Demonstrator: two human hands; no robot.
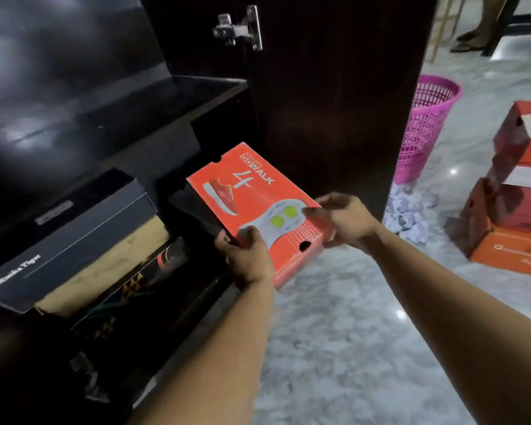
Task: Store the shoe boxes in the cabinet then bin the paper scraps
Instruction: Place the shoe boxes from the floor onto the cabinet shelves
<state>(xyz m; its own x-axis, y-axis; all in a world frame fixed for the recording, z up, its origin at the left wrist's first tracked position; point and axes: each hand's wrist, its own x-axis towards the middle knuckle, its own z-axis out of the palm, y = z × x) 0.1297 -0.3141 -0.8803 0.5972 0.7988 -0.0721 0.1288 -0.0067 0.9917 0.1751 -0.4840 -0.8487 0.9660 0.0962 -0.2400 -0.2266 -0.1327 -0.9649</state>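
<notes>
An orange-red shoe box (252, 194) marked GOWALK 4 juts out of the dark cabinet (154, 118), its far end over the lower shelf. My left hand (246, 256) grips its near left corner, thumb on the lid. My right hand (341, 219) holds the near right edge with curled fingers. Inside the cabinet to the left, a dark blue and tan shoe box (74, 250) lies on a black patterned box (141, 280). Crumpled white paper scraps (405, 216) lie on the floor behind the open cabinet door (334, 102).
A pink mesh bin (423, 127) stands on the marble floor beyond the door. Three stacked orange and red shoe boxes (518, 194) sit at the right. Another person's feet (472, 38) show at the top right.
</notes>
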